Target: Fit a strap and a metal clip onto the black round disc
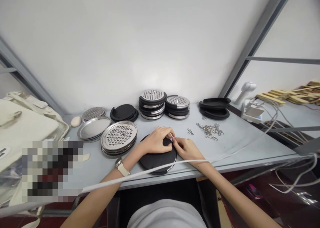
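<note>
Two bare arms reach out from the person's lap to a round black disc (156, 158) that lies flat at the near edge of the grey table (240, 144). Both hands meet over the far side of this disc. The left hand (156, 140) rests on it with fingers curled, and the right hand (186, 148) is just beside it, touching fingertips. Between them they pinch a tiny metal clip (171, 137) (too small to see well). A white cable (150, 171) runs across both forearms.

Just right of the hands lies a little pile of loose clips (210, 129). To the left sit grater plates with holes (119, 136) and a shiny tray (95, 128). Farther back stand stacks of black and silver discs (153, 103), with more black lids (214, 107) off to the right. A cream bag (25, 121) sits at the far left.
</note>
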Demonstrator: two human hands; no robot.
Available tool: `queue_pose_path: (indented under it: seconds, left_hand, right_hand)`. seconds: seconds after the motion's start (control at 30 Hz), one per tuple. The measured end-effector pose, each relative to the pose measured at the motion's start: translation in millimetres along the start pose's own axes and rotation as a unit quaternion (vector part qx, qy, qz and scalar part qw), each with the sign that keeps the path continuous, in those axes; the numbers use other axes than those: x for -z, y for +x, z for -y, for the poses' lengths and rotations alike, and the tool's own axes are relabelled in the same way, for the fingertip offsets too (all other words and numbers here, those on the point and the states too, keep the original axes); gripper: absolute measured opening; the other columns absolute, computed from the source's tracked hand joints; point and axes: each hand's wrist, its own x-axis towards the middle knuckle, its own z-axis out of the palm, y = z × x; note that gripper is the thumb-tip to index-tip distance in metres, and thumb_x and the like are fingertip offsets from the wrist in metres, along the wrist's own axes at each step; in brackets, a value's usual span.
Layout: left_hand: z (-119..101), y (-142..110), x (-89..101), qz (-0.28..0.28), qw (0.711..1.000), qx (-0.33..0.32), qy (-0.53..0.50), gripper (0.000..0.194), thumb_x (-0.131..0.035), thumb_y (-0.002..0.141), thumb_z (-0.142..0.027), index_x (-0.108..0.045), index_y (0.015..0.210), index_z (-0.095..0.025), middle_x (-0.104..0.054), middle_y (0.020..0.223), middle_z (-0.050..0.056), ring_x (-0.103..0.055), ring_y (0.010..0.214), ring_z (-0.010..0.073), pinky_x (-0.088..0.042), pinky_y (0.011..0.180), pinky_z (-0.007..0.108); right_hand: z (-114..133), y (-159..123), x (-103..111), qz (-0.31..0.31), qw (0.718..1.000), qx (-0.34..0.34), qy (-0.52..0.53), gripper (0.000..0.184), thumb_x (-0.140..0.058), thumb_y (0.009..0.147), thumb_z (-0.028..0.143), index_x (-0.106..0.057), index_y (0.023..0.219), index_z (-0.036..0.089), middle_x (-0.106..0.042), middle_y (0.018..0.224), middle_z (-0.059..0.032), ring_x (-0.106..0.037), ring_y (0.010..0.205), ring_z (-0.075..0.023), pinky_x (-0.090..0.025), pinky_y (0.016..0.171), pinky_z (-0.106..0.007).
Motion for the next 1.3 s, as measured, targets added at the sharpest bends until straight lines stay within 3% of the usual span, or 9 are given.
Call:
queue_pose_path:
  seconds: [0.43, 1.3]
  left_hand:
    - [0.2, 0.3, 0.2, 0.005, 0.999, 0.011, -0.032, 0.026, -0.059, 0.069, -0.013, -0.050, 0.092, -0.020, -0.059, 0.088, -0.001, -0.057, 0.085, 0.0148, -0.040, 0.087, 0.029]
    - [0.5, 0.1, 0.2, 0.013, 0.999, 0.017, -0.041, 0.024, -0.057, 0.069, -0.013, -0.049, 0.091, -0.020, -0.057, 0.087, -0.001, -0.055, 0.082, 0.0142, -0.042, 0.084, 0.029]
  right_hand:
    - [-2.2, -2.1, -2.4, -0.028, 0.999, -0.015, 0.031, 0.023, -0.038, 0.089, 0.031, -0.044, 0.069, 0.020, -0.050, 0.056, 0.0030, -0.043, 0.051, -0.0107, -0.028, 0.052, -0.022]
    - [-1.2, -1.6, -0.4, 0.001, 1.000, -0.001, 0.018, 0.026, -0.034, 0.091, 0.031, -0.051, 0.076, 0.019, -0.059, 0.065, -0.0015, -0.051, 0.056, -0.0143, -0.033, 0.056, -0.023]
